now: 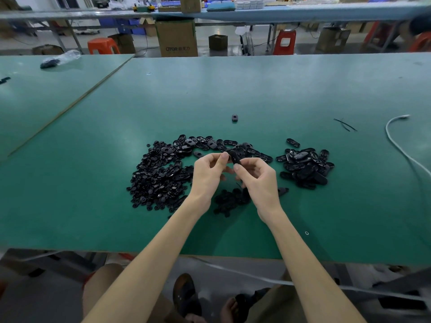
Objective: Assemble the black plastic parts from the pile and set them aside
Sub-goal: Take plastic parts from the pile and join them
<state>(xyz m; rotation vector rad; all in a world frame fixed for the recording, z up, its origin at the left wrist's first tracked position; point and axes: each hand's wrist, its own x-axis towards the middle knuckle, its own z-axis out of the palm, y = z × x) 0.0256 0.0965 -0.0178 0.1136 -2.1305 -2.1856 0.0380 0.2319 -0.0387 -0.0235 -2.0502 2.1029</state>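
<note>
"So, what did the two hands have hold of?"

"One small black oval plastic part (234,157), raised just above the green-topped counter (233,89). The left hand (207,173) pinched its far end between thumb and forefinger. The right hand (258,180) pinched the near end the same way, with its other fingers curled in. Whether a second piece was already seated in it I could not tell, because the fingers hid the join."

"Why grip it by the ends?"

"My guess was that this left the middle free, so the pieces could be pressed together squarely and checked by feel."

"And the stock?"

"It seemed to be laid out by reach. Left of the left hand spread the big loose pile of black plastic parts (158,178). Its small round pieces lay on the left, and its oval shells ran on beyond the fingertips. Right of the right hand, and apart from it, sat a smaller heap of black oval pieces (305,166). I took those for the finished ones set aside, though that was only a judgement. Directly under the wrists lay a little cluster of dark round pieces (231,199), close by for quick picking."

"Anything else?"

"A lone black part (234,118) lay well beyond the hands. A white cable (396,145) curved far out to the right, with thin black strips (345,124) near it."

"How far along was it?"

"Much remained, I judged. The left pile looked far larger than the right heap."
</note>
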